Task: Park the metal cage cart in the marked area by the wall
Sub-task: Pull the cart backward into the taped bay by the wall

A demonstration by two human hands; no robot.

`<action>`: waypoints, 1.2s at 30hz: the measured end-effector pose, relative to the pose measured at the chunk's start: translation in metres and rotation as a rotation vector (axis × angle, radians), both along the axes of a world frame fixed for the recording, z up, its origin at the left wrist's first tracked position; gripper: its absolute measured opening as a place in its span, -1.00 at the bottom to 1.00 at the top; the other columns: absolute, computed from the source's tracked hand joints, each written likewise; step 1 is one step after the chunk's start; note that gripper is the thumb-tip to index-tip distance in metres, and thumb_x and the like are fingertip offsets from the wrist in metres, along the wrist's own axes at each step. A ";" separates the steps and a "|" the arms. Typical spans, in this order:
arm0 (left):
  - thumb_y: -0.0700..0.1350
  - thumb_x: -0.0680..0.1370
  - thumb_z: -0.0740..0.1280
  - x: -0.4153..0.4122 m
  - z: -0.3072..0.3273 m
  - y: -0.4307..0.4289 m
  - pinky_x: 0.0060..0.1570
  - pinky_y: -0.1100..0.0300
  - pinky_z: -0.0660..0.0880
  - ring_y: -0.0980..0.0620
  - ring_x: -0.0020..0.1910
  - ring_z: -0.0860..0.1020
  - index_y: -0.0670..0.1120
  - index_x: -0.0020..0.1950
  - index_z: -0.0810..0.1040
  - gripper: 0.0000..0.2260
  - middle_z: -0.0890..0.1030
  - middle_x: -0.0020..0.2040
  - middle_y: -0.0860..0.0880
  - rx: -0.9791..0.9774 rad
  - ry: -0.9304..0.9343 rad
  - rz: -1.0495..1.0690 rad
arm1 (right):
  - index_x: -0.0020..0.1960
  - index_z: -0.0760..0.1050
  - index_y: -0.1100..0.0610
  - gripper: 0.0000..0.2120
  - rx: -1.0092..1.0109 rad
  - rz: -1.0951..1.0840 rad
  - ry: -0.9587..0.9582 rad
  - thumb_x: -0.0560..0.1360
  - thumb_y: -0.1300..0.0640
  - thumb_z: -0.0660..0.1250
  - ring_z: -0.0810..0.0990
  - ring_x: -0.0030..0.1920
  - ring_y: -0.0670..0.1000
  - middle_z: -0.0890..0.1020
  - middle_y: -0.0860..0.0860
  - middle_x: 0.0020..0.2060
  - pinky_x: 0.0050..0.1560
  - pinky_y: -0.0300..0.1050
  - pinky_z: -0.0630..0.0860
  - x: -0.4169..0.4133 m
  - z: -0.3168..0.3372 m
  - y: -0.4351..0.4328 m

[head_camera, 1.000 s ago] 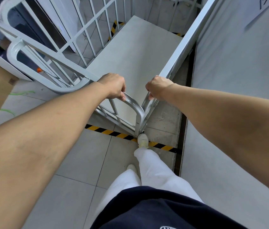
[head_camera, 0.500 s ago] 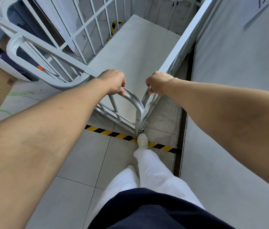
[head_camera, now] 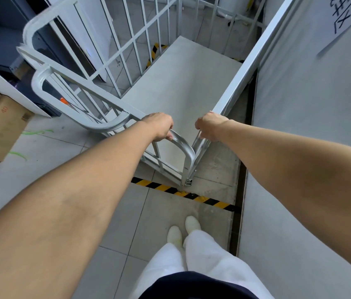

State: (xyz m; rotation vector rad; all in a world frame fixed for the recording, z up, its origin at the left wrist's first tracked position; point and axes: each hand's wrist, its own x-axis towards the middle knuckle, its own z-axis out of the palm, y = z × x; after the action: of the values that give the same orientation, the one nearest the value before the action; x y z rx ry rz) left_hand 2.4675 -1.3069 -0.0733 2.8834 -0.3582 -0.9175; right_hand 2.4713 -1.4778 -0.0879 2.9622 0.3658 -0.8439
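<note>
Left hand (head_camera: 159,126) grips smooth tubular cart (head_camera: 183,91).

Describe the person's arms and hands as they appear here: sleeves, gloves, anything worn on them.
Both forearms are bare up to the frame edge, with no sleeves in view. The left hand and right hand wear no gloves; no watch, ring or band is visible on either wrist or on the fingers that show.

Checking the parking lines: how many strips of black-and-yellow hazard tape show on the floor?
2: one hazard tape strip at the cart's near corner, one behind the cage bars, partly hidden. More may lie under the cart.
</note>
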 end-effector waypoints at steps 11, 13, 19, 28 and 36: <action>-0.06 0.58 0.32 0.017 0.067 0.060 0.30 0.03 0.39 -0.19 0.36 0.44 -0.03 0.43 0.42 -0.59 0.46 0.40 -0.16 -0.037 -0.171 0.132 | 0.31 0.48 0.13 -0.64 0.197 0.072 -0.044 0.55 0.03 0.29 0.55 0.20 0.20 0.54 0.13 0.24 0.14 -0.05 0.49 0.034 0.061 0.067; -0.06 0.58 0.33 0.017 0.081 0.088 0.28 0.05 0.39 -0.18 0.34 0.45 -0.04 0.41 0.44 -0.61 0.47 0.39 -0.16 -0.039 -0.218 0.165 | 0.28 0.49 0.17 -0.64 0.219 0.122 -0.063 0.56 0.02 0.28 0.54 0.19 0.21 0.54 0.16 0.23 0.13 -0.04 0.50 0.041 0.073 0.099; -0.06 0.55 0.35 0.011 0.115 0.217 0.22 0.04 0.44 -0.19 0.26 0.50 -0.05 0.32 0.52 -0.67 0.53 0.31 -0.16 -0.019 -0.304 0.287 | 0.23 0.52 0.17 -0.67 0.278 0.249 -0.105 0.55 0.00 0.28 0.57 0.14 0.18 0.59 0.14 0.17 0.04 -0.10 0.49 0.052 0.099 0.229; -0.05 0.56 0.33 0.031 0.131 0.413 0.21 0.00 0.46 -0.19 0.28 0.48 -0.02 0.36 0.48 -0.64 0.52 0.32 -0.12 -0.010 -0.348 0.238 | 0.19 0.54 0.18 -0.69 0.380 0.098 -0.158 0.54 0.02 0.32 0.55 -0.16 0.11 0.64 0.15 0.00 -0.17 -0.19 0.42 0.074 0.115 0.417; -0.06 0.57 0.32 0.124 0.134 0.507 0.16 0.04 0.42 -0.17 0.27 0.48 -0.03 0.34 0.50 -0.66 0.53 0.30 -0.11 -0.027 -0.337 0.092 | 0.26 0.51 0.18 -0.60 0.340 -0.062 -0.226 0.54 -0.05 0.31 0.59 0.11 0.16 0.62 0.16 0.12 0.04 -0.11 0.49 0.151 0.122 0.509</action>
State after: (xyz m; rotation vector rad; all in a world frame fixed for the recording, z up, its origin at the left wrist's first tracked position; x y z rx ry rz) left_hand 2.5920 -0.8003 0.0605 2.9961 -0.2562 -0.4078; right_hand 2.6221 -0.9683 0.0340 3.3524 0.4473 -0.4822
